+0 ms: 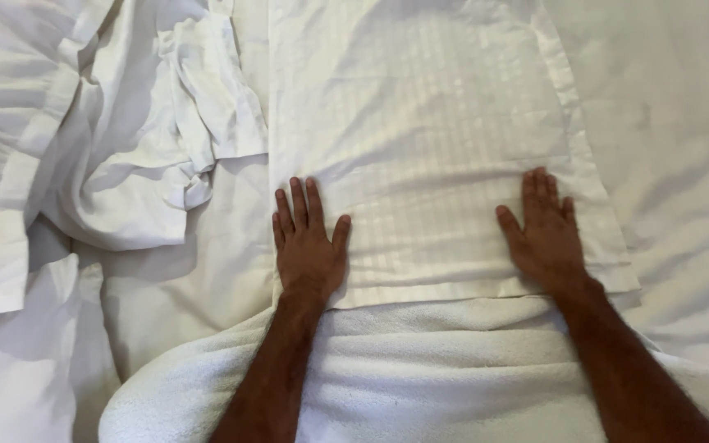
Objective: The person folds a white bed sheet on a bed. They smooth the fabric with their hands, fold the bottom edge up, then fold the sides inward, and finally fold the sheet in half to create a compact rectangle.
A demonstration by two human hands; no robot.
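A flat white pillowcase (pixel 428 139) with a faint woven stripe pattern lies spread out on the white bed sheet (pixel 683 164). My left hand (pixel 308 242) rests palm down on its near left corner, fingers spread. My right hand (pixel 545 230) presses flat on its near right part, fingers together and thumb out. Neither hand grips anything. Both forearms reach over a white terry towel (pixel 420 369) lying at the near edge.
A crumpled heap of white linen (pixel 149 139) lies to the left of the pillowcase. More folded white fabric (pixel 2 164) sits at the far left. Bare sheet extends to the right.
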